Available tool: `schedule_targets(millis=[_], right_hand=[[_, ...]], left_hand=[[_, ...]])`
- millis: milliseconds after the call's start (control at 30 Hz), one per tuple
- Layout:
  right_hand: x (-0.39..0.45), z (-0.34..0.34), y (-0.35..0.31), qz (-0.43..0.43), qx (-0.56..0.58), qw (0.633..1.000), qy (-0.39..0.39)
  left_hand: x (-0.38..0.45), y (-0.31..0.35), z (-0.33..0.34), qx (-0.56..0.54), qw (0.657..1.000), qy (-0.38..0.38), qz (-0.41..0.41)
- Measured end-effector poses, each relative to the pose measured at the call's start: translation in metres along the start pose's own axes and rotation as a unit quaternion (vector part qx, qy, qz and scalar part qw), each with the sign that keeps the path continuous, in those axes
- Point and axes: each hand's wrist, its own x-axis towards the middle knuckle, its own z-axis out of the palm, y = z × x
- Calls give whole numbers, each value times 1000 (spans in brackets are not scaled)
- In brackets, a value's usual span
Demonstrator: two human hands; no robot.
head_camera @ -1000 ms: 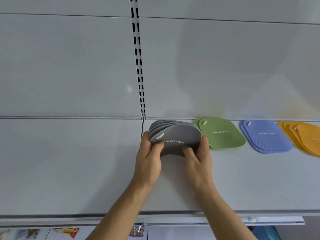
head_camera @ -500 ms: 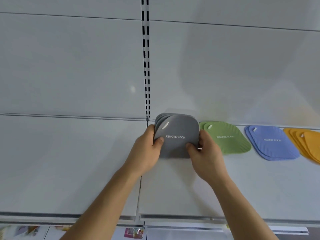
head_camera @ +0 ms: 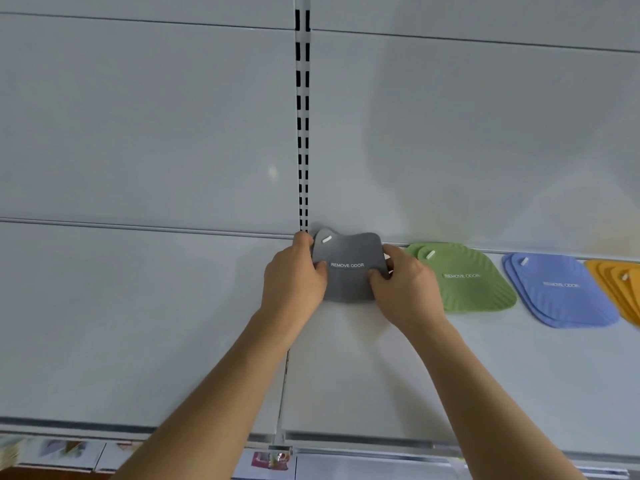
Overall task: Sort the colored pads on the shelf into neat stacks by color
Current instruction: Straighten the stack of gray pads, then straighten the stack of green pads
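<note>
On the white shelf [head_camera: 173,323], left hand [head_camera: 294,275] and right hand [head_camera: 405,285] grip the gray pad stack [head_camera: 349,271] (marked "REMOVE ODOR") by its sides, beside the green pads [head_camera: 467,282].

Four pad stacks in a row along back of shelf [head_camera: 173,323], close to back panel [head_camera: 138,133]. Leftmost stack [head_camera: 349,282] sits just right of slotted upright [head_camera: 302,133], between left hand [head_camera: 294,282] and right hand [head_camera: 405,289]. Second stack [head_camera: 474,285] just right of right hand. Third stack [head_camera: 561,292] right of that, apart from it. Fourth stack [head_camera: 620,285] at far right, cut off by frame edge. Shelf front lip nearest viewer; lower shelf items [head_camera: 270,459] below it.
</note>
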Motion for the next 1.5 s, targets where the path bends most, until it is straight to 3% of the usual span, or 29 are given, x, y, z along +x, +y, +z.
schedule_targets(millis=[133, 433, 733, 800, 967, 1500], right_hand=[[-3, 7, 4, -9, -12, 1000, 18], [-10, 9, 7, -15, 50, 997, 49], [-12, 11, 9, -49, -88, 993, 68], [-16, 4, 13, -73, -122, 988, 61], [-27, -15, 21, -139, -188, 972, -35], [-26, -13, 21, -141, -217, 965, -30]], left_hand=[[-4, 1, 7, 20, 999, 19, 21], [-7, -8, 14, -66, 994, 69, 52], [-7, -21, 19, 116, 984, 88, 101], [-11, -27, 12, 105, 985, 73, 119], [-24, -42, -7, 135, 973, -43, 181], [-13, -35, -16, 119, 977, -87, 153]])
